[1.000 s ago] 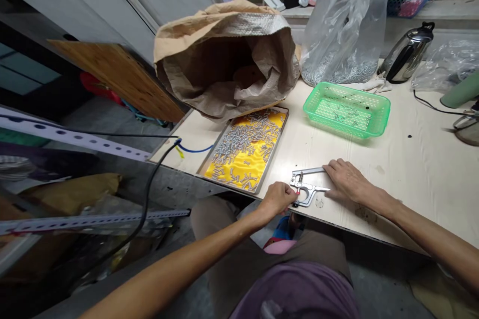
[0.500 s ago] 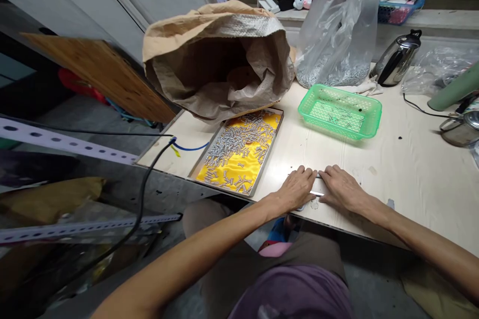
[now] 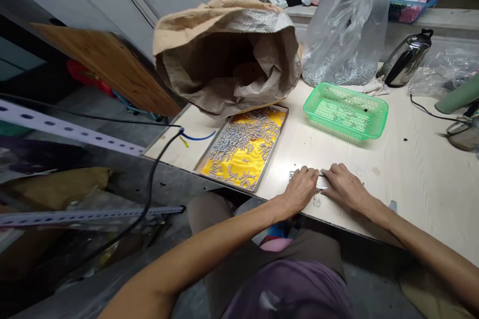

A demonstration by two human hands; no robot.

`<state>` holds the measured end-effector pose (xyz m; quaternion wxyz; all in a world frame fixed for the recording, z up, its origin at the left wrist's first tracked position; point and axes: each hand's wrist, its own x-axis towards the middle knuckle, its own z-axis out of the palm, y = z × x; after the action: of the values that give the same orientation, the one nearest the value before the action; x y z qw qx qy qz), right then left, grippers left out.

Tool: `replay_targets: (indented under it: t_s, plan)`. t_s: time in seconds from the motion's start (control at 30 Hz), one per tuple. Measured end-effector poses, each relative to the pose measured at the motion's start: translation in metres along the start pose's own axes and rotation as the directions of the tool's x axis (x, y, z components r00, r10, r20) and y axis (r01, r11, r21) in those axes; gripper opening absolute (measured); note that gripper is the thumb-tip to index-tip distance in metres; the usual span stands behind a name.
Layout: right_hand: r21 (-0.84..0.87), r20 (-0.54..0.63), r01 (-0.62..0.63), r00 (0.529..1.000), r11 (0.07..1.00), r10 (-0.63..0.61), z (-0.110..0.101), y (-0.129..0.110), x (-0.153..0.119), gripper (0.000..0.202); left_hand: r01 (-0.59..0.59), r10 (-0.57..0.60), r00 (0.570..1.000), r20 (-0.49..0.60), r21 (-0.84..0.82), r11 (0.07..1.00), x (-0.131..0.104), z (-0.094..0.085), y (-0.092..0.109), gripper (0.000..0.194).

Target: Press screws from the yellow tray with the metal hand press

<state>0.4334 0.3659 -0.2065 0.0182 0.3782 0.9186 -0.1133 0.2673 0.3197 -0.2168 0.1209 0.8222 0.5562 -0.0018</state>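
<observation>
Near the table's front edge, a small flat whitish strip (image 3: 322, 182) lies between my two hands. My left hand (image 3: 301, 188) is closed over its left part, fingers bent and pressed together. My right hand (image 3: 343, 185) grips the right end. Part of the strip is hidden under the fingers. Left of my hands rests a shallow tray (image 3: 266, 165) with a yellow lining and many small metal screws (image 3: 234, 138). Beyond my hands is a green plastic basket (image 3: 346, 132) holding a few small metal pieces.
A large open paper sack (image 3: 224, 75) leans behind the tray. Behind the basket stand a clear bag of screws (image 3: 340, 70) and a steel kettle (image 3: 406, 57). A black cable (image 3: 149, 184) hangs at the table's left edge.
The view has shifted slightly, moving the table items to the right in the picture. My hands hold the strip a little flatter, and more of its left end shows beside my left hand.
</observation>
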Motion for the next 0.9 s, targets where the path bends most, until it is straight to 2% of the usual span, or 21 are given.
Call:
replay_targets:
  t_s: [0.07,0.1,0.2,0.27,0.33,0.43,0.5,0.53,0.6,0.67,0.73,0.77,0.83,0.9]
  plan:
    - [0.027,0.018,0.055,0.998,0.998,-0.055,-0.005,0.010,0.003,0.057,0.007,-0.006,0.990,-0.142,0.011,1.000,-0.010,0.015,0.005,0.038]
    - [0.058,0.038,0.079,0.996,0.995,-0.081,-0.007,0.015,0.004,0.059,-0.010,0.013,0.977,-0.215,0.017,1.000,-0.016,0.024,0.008,0.038]
    - [0.125,0.059,0.124,0.989,0.984,-0.132,-0.009,0.029,0.010,0.043,-0.100,0.099,0.924,-0.368,0.018,0.995,-0.031,0.051,0.016,0.036]
    - [0.110,0.013,0.106,0.994,0.988,-0.108,-0.009,0.034,0.017,0.027,-0.122,0.111,0.902,-0.417,0.000,0.993,-0.036,0.062,0.020,0.035]
    - [0.081,-0.035,0.067,0.997,0.994,-0.064,-0.009,0.036,0.025,0.021,-0.127,0.105,0.893,-0.437,-0.021,0.992,-0.038,0.067,0.023,0.034]
    - [0.003,-0.053,-0.008,0.999,1.000,0.009,-0.014,0.030,0.036,0.020,-0.122,0.088,0.882,-0.463,-0.044,0.992,-0.036,0.064,0.024,0.030]
    - [-0.060,-0.061,-0.017,0.998,0.998,0.013,-0.018,0.017,0.041,0.019,-0.118,0.079,0.872,-0.483,-0.051,0.992,-0.033,0.061,0.025,0.030]
    - [-0.071,-0.054,0.029,0.998,0.997,-0.033,-0.019,0.007,0.043,0.020,-0.118,0.079,0.871,-0.484,-0.050,0.992,-0.033,0.060,0.025,0.031]
    - [-0.046,-0.008,0.222,0.975,0.974,-0.223,-0.018,-0.016,0.048,0.022,-0.123,0.091,0.889,-0.448,-0.042,0.992,-0.033,0.060,0.027,0.031]
    - [-0.009,0.046,0.433,0.900,0.901,-0.432,-0.012,-0.039,0.054,0.021,-0.139,0.117,0.920,-0.375,-0.032,0.990,-0.037,0.060,0.028,0.024]
    - [-0.021,0.086,0.548,0.834,0.836,-0.545,-0.004,-0.056,0.062,0.017,-0.210,0.185,0.922,-0.341,-0.036,0.977,-0.046,0.056,0.027,0.018]
    - [-0.036,0.101,0.578,0.814,0.815,-0.572,-0.001,-0.061,0.066,0.015,-0.266,0.235,0.902,-0.363,-0.037,0.963,-0.053,0.053,0.025,0.019]
    - [-0.054,0.120,0.610,0.790,0.791,-0.601,0.006,-0.066,0.073,0.015,-0.360,0.303,0.825,-0.477,-0.030,0.933,-0.067,0.040,0.015,0.022]
    - [-0.044,0.094,0.629,0.776,0.776,-0.624,0.012,-0.067,0.078,0.016,-0.333,0.254,0.761,-0.597,-0.023,0.942,-0.080,0.023,-0.006,0.024]
